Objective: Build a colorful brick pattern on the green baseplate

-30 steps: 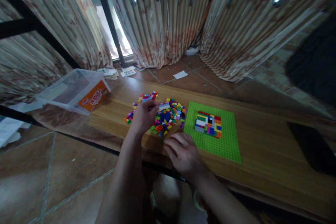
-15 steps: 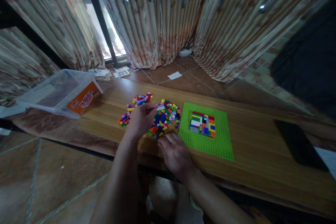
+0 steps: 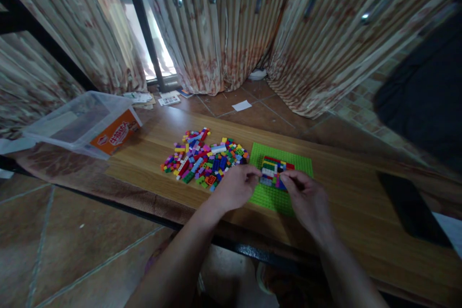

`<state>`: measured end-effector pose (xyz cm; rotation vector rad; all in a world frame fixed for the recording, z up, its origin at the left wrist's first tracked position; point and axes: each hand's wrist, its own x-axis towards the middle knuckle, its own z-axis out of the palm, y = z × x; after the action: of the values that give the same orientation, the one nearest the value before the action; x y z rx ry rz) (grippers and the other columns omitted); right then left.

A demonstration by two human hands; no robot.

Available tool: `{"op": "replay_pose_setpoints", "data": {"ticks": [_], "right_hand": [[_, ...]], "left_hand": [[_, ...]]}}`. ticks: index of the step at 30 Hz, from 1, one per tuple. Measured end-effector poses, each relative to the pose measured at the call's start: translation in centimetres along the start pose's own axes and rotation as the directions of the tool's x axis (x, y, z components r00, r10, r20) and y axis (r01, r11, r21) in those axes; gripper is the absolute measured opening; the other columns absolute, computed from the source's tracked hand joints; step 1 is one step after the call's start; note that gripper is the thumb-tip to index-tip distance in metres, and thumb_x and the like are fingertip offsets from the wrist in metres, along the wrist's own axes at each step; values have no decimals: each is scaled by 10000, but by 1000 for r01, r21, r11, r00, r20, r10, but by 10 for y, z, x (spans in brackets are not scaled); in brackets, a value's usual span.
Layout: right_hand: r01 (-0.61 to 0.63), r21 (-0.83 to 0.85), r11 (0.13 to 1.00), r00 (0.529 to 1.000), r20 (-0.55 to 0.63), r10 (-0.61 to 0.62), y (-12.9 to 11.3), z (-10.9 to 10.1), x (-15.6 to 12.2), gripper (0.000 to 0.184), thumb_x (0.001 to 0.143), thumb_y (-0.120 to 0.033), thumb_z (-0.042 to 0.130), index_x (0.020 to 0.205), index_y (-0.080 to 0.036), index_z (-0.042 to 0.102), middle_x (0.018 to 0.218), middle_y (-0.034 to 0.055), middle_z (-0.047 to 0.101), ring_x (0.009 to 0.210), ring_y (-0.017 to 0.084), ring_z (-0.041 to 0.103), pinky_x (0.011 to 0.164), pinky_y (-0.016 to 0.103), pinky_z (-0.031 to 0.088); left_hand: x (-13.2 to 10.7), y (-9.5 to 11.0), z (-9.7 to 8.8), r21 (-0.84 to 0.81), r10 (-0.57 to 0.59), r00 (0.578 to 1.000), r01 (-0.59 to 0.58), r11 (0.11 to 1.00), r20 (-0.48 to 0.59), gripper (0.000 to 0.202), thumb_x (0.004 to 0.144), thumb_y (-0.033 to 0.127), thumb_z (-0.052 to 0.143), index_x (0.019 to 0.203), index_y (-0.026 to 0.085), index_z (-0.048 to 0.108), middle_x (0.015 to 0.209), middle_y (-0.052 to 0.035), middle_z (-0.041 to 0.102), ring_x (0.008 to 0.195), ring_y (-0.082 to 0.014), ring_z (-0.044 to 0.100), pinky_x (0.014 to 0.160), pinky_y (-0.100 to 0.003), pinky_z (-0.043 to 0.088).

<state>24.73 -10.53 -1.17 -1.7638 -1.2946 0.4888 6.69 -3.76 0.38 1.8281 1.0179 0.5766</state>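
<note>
A green baseplate [image 3: 285, 160] lies on the wooden table [image 3: 346, 187], carrying a block of coloured bricks [image 3: 271, 167] pressed onto it. Left of it spreads a pile of loose coloured bricks [image 3: 200, 159]. My left hand [image 3: 234, 186] rests at the plate's left edge, fingers curled in a pinch toward the built block. My right hand [image 3: 306, 198] covers the plate's near right part, fingertips pinched at the block's right side. What either pinch holds is too small to make out.
A clear plastic tub with an orange label [image 3: 84, 125] lies tipped at the table's left end. A dark flat phone-like slab [image 3: 407, 204] sits at the right. Striped curtains [image 3: 231, 24] hang behind, and papers [image 3: 169, 100] lie on the tiled floor.
My left hand left the loose pile and moved right to the baseplate. My right hand rose from the table's front edge onto the plate at the built block.
</note>
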Motion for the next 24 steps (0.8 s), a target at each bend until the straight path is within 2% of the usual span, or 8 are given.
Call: {"op": "replay_pose_setpoints", "data": {"ticks": [4, 9, 14, 19, 24], "right_hand": [[14, -22, 1000, 1000, -7, -14, 9, 0, 0, 257, 842, -451, 606, 830, -222, 722, 940, 46, 661, 906, 219, 616, 833, 363, 448], [69, -56, 996, 997, -18, -70, 16, 8, -3, 263, 843, -463, 604, 831, -240, 744, 992, 67, 620, 972, 236, 585, 883, 400, 441], [124, -124, 985, 989, -64, -133, 22, 15, -7, 260, 845, -463, 611, 811, -248, 754, 1050, 78, 605, 1028, 252, 553, 916, 428, 429], [186, -172, 967, 969, -134, -210, 25, 22, -12, 232, 866, -417, 600, 840, -243, 751, 1084, 85, 601, 1059, 250, 542, 919, 425, 438], [183, -197, 963, 957, -190, -221, 25, 24, -14, 212, 873, -364, 585, 835, -208, 723, 1046, 94, 617, 1035, 245, 559, 912, 424, 449]], "left_hand": [[-3, 12, 19, 83, -17, 998, 12, 996, 59, 331, 857, 151, 454, 1041, 162, 729, 887, -38, 732, 806, -166, 650, 809, -269, 495], [-1, 15, 25, 127, -61, 996, 51, 991, 73, 371, 855, 139, 456, 1134, 141, 701, 957, -67, 742, 860, -183, 666, 888, -291, 491], [-1, 11, 28, 149, -74, 995, 64, 987, 62, 371, 861, 167, 458, 1141, 162, 700, 969, -66, 746, 865, -187, 672, 883, -298, 497], [-3, 13, 30, 155, -64, 993, 48, 987, 103, 375, 865, 159, 429, 1109, 191, 713, 967, -55, 747, 860, -191, 672, 846, -302, 505], [-3, 16, 30, 161, -91, 989, 72, 984, 113, 399, 863, 174, 450, 1192, 171, 676, 1005, -69, 744, 877, -192, 675, 871, -305, 507]]}}
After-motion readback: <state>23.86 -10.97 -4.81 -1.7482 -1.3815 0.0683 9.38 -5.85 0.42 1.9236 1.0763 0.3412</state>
